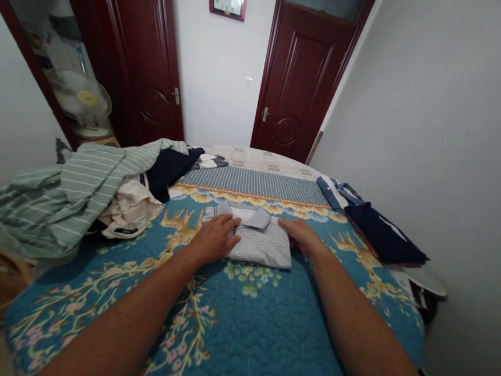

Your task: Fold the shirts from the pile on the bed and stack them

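A grey-and-white striped shirt (pixel 260 247) with a plain grey collar lies folded into a neat rectangle on the blue patterned bedspread (pixel 264 329). My left hand (pixel 215 237) rests on the shirt's left side, fingers extended and thumb apart, close to the collar (pixel 256 218). At the upper right corner, my right hand (pixel 302 236) has its fingers bent round the shirt's edge. Part of that grip is hidden under the hand. The shirt lies flat, collar facing up and away from me.
Left of the shirt is a loose heap with a green striped garment (pixel 98 169), a cream one (pixel 130 207) and a navy one (pixel 171 169). Folded dark clothes (pixel 387 232) and a blue folded garment (pixel 331 192) lie at the right edge. Beyond stand two doors and a fan (pixel 85 97).
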Tool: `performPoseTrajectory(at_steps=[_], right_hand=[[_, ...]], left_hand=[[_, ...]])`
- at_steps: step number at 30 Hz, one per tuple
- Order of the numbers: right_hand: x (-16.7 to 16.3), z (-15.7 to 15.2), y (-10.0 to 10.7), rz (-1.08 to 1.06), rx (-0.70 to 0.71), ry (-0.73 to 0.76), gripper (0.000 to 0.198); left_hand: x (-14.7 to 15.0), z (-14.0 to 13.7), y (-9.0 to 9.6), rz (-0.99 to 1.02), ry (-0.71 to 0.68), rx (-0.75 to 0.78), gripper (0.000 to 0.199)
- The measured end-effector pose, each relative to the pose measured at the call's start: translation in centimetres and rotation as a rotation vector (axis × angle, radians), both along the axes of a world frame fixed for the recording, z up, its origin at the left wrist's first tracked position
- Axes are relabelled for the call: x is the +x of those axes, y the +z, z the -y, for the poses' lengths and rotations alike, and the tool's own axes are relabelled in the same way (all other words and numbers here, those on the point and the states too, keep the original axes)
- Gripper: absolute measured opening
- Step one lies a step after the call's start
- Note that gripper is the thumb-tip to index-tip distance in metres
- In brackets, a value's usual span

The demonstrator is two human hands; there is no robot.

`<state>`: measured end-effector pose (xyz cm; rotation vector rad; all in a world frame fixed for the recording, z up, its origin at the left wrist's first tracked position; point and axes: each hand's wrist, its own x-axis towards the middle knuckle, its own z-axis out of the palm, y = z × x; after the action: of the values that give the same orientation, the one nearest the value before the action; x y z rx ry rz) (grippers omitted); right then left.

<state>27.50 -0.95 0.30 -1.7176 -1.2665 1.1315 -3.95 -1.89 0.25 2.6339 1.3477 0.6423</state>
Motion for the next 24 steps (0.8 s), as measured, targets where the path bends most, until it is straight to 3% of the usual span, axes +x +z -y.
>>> performPoseTrajectory(at_steps=[5, 9, 12, 17, 24], right_hand=[[0.4, 0.1, 0.2, -0.170, -0.161, 0.067, 0.039], [0.0, 0.2, 0.1, -0.238, -0.040, 0.145, 0.025], [-1.2, 0.2, 0.1, -0.393, 0.020, 0.105, 0.020], [-3.1, 0.4, 0.7, -0.646, -0.169, 0.059, 0.028], [-4.1, 0.1, 0.8, -0.573, -0.203, -0.021, 0.018]], left_hand=[[-0.4, -0.4, -0.2, 0.039, 0.001, -0.012, 0.051], [-0.6, -0.7, 0.0, 0.046, 0.001, -0.020, 0.050], [-0.9, -1.3, 0.1, 0.071, 0.027, -0.012, 0.046], [-1.8, -2.5, 0.2, 0.159, 0.175, -0.019, 0.043], [-5.5, -4.7, 0.2, 0.278, 0.446, -0.036, 0.044]])
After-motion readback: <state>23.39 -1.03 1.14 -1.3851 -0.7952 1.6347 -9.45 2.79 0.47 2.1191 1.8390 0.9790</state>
